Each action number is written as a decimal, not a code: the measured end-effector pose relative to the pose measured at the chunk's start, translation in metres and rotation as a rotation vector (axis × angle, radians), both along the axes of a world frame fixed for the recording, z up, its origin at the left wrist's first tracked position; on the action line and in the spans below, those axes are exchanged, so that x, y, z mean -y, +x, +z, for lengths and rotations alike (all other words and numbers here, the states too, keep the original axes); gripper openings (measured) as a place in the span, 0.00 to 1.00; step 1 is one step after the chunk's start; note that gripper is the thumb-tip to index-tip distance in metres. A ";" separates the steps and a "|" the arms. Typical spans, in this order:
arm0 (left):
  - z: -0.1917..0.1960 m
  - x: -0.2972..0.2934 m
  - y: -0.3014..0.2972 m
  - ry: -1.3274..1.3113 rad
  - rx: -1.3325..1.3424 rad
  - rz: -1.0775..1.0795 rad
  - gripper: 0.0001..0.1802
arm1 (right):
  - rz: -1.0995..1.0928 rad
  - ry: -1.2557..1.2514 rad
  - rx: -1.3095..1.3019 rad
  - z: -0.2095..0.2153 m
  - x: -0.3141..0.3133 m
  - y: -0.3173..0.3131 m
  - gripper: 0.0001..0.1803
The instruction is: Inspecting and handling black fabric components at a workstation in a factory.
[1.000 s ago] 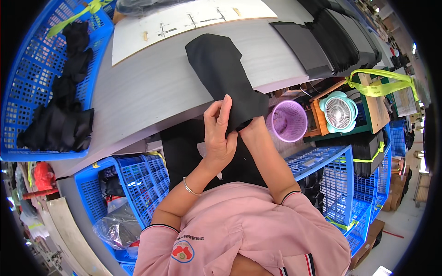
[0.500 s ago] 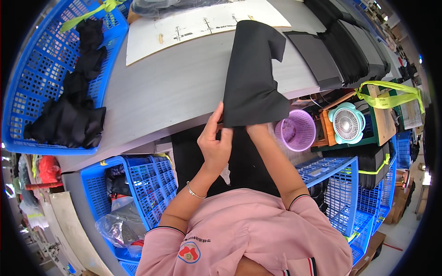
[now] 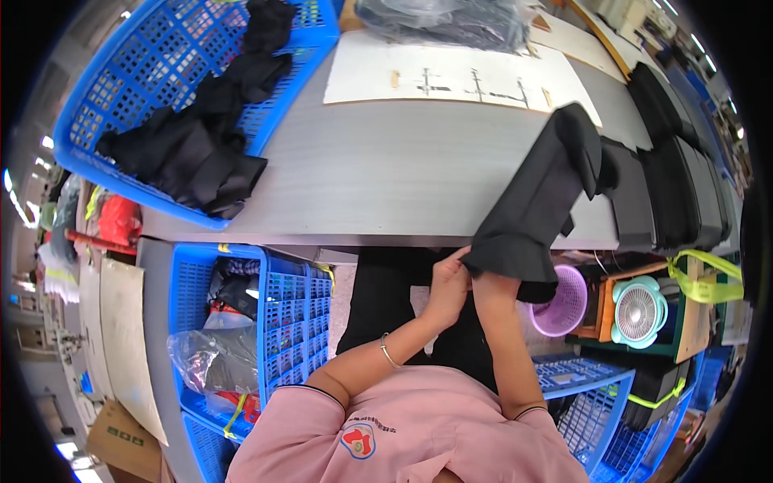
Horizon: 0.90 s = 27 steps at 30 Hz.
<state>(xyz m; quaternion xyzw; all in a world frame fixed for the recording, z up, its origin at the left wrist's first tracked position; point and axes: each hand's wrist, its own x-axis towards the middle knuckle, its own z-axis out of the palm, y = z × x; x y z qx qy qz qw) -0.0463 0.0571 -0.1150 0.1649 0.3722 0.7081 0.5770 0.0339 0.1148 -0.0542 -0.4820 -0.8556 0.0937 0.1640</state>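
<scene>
grey and wide, the worktable [image 3: 403, 169] filled the upper middle of the head view, its near edge curving across the centre. at about four o'clock on it, a black fabric sleeve [image 3: 535, 209] draped off the table edge, its upper end folded over near a stack of black folded pieces [image 3: 676, 185] at three o'clock. the right hand was pushed up inside the lower end of that garment and hidden by the cloth, so i could not tell how its fingers stood. the left hand [image 3: 448, 286], just beside it at the centre, pinched the garment's lower hem with fingers closed together on the fabric; a thin bracelet [image 3: 388, 351] sat on that wrist.

at ten o'clock a blue basket [image 3: 121, 88] held a heap of black cloth [image 3: 201, 129]. at twelve o'clock lay a white paper template [image 3: 459, 72]. below the table edge, a purple basket [image 3: 564, 302] stood at four o'clock beside a small teal fan [image 3: 640, 302], and another blue crate [image 3: 241, 322] sat at eight o'clock.
</scene>
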 end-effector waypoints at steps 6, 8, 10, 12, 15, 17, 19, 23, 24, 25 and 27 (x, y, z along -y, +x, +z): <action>-0.024 0.002 0.010 -0.182 -0.117 -0.170 0.08 | -0.032 0.098 0.094 0.008 -0.005 -0.004 0.17; -0.025 0.003 0.016 -0.178 0.016 -0.142 0.06 | 0.042 0.178 0.202 0.001 -0.007 -0.002 0.18; -0.021 0.004 0.018 -0.155 -0.025 -0.064 0.12 | 0.115 -0.020 0.344 -0.009 -0.011 0.003 0.20; -0.012 0.007 0.010 -0.179 -0.140 -0.263 0.19 | 0.127 -0.176 0.420 -0.017 -0.015 0.010 0.21; 0.012 0.019 0.000 -0.056 -0.387 0.082 0.25 | 0.093 -0.133 0.339 -0.027 -0.009 0.020 0.18; 0.029 0.015 -0.008 -0.049 -0.756 0.412 0.29 | 0.077 0.036 0.238 -0.032 0.001 0.021 0.17; 0.043 0.012 -0.022 -0.084 -1.093 0.357 0.29 | 0.049 -0.085 0.189 -0.036 0.007 0.021 0.17; 0.057 0.015 -0.031 0.027 -0.711 0.047 0.23 | 0.184 0.231 -0.074 -0.037 0.003 0.030 0.18; 0.059 0.026 -0.029 -0.058 -0.629 0.029 0.20 | 0.200 0.345 -0.188 -0.036 0.002 0.034 0.19; 0.059 0.034 -0.029 -0.070 -0.565 -0.013 0.18 | 0.203 0.252 -0.110 -0.036 0.000 0.038 0.20; 0.058 0.045 -0.037 -0.036 -0.641 -0.029 0.11 | 0.189 0.100 -0.038 -0.036 0.002 0.045 0.21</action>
